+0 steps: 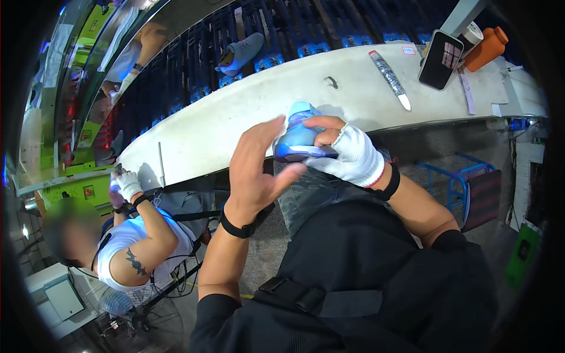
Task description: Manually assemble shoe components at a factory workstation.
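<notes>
Technician A: Nearest item: a black shirt (382,282), filling the lower foreground. State the condition of the hands.

Technician B: Left hand (256,162): bare, with a black band at the wrist. Fingers are extended and the thumb stands wide of them. It is positioned just beside the shoe; contact cannot be told. Right hand (356,156): fitted with a white glove (365,159) that leaves the fingertips exposed. It is closed around the shoe.

Technician A: Specify the position of the blue shoe (301,135).

Technician B: At the near edge of the white counter (223,123), between the two hands. The darker sole edge faces the wearer. Whether the shoe touches the counter cannot be told.

Technician A: List the items on the counter.

Technician B: Beyond the shoe, a small dark piece (332,82). Right of that, a slim tool (388,77) with a red end and a white tip. Farther right, a phone (441,59) propped upright, near an orange bottle (487,49).

Technician A: And the surroundings?

Technician B: Past the far edge, a grey shoe (242,53) rests on dark rollers (312,29). At left, a co-worker (144,253) in a white sleeveless top sits at the same counter.
</notes>
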`<action>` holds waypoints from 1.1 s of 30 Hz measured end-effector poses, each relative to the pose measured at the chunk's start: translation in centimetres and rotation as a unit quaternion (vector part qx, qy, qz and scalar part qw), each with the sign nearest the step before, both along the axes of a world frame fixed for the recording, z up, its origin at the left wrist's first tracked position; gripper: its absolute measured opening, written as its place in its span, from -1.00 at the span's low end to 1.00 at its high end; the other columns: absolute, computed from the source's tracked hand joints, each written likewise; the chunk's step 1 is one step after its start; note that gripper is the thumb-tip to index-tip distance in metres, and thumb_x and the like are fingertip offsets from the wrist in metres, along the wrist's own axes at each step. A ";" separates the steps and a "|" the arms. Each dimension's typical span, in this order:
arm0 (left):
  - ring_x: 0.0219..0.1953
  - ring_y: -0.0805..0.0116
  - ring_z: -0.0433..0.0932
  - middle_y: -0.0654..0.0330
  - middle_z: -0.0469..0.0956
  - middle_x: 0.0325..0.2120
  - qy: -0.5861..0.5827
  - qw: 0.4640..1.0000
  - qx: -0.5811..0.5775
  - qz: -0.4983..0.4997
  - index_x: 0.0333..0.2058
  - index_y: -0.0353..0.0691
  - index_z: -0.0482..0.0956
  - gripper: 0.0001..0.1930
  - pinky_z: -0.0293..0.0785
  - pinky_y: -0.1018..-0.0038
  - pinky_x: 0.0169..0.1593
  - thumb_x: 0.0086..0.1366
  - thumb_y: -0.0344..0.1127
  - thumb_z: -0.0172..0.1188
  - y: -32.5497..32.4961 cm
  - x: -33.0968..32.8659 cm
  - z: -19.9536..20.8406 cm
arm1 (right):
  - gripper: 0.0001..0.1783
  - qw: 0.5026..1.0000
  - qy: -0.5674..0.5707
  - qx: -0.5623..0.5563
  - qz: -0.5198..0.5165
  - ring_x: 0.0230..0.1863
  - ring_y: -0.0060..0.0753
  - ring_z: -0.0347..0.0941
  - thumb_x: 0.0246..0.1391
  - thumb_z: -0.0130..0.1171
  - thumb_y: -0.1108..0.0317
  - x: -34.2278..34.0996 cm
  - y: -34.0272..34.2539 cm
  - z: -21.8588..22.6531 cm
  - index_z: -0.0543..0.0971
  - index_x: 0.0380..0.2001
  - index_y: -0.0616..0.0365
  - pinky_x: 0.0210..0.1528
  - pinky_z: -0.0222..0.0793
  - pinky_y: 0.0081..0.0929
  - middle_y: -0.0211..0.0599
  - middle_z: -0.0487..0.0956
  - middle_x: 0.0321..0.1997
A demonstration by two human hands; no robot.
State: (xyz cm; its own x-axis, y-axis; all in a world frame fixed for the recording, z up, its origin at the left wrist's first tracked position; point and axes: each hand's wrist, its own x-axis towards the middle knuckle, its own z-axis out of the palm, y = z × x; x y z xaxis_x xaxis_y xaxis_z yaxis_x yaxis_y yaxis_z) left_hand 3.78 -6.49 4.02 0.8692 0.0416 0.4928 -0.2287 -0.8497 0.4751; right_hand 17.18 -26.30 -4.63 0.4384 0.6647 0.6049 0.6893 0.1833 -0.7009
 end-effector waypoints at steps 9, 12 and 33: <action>0.12 -0.12 0.72 -0.04 0.72 0.15 0.091 0.994 0.047 -0.028 0.03 -0.25 0.71 -0.40 0.69 0.16 0.14 0.15 0.05 0.60 0.5 1.2 -2.4 | -0.58 0.992 0.017 -0.104 -0.074 -0.12 -0.04 0.69 -0.08 0.67 0.16 0.0 -1.3 -1.3 0.67 -0.25 0.07 -0.13 0.63 -0.20 -0.25 0.67 0.02; 0.12 -0.10 0.72 -0.07 0.71 0.16 0.087 0.996 -0.026 -0.012 0.04 -0.27 0.71 -0.44 0.69 0.16 0.14 0.22 0.01 0.58 1.3 0.0 -3.5 | -0.58 0.988 0.020 -0.126 -0.085 -0.14 -0.09 0.70 -0.05 0.66 0.07 0.7 -2.0 -2.2 0.69 -0.29 0.09 -0.13 0.64 -0.22 -0.29 0.69 0.05; -0.01 -0.05 0.65 -0.02 0.60 0.01 -0.069 0.988 -0.131 -0.031 0.08 -0.23 0.57 -0.34 0.65 0.21 -0.02 -0.02 -0.42 0.69 -5.2 2.3 -7.0 | 0.12 0.995 -0.023 -0.053 -0.077 0.45 0.10 0.50 -0.14 0.80 0.01 0.0 -5.9 1.7 0.43 0.42 0.16 0.49 0.42 -0.04 0.06 0.53 0.43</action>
